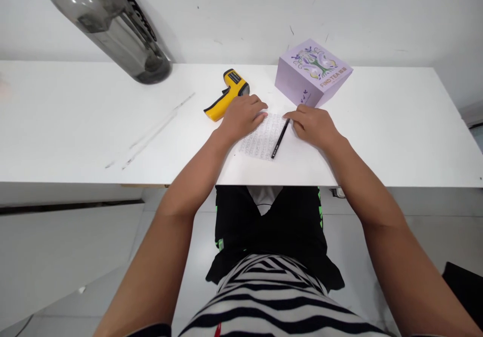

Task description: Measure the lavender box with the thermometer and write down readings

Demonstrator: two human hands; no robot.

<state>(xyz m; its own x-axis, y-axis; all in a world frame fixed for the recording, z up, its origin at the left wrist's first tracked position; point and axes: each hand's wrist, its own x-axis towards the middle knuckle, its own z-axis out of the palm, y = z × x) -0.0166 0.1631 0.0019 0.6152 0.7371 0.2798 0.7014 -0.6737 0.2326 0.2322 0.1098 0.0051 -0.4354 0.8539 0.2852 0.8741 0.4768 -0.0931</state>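
A small sheet of clear bubble wrap [258, 138] lies flat on the white table between my hands. Across its right side rests a slim black pen or pencil [279, 140], tilted, with pale lettering near its lower end. My left hand [246, 116] lies at the sheet's upper left edge, thumb and fingers apart. At the sheet's upper right corner is my right hand [310, 125], its index finger stretched out by the pen's top end. A yellow and black infrared thermometer gun [222, 103] lies just behind my left hand, which partly hides it.
Behind my right hand stands a lilac tea box [317, 70] printed "FIND TEA". A large grey see-through bottle [113, 30] stands at the back left by the wall. The white table [396, 136] has dark scuff marks on its left part; its front edge is near my waist.
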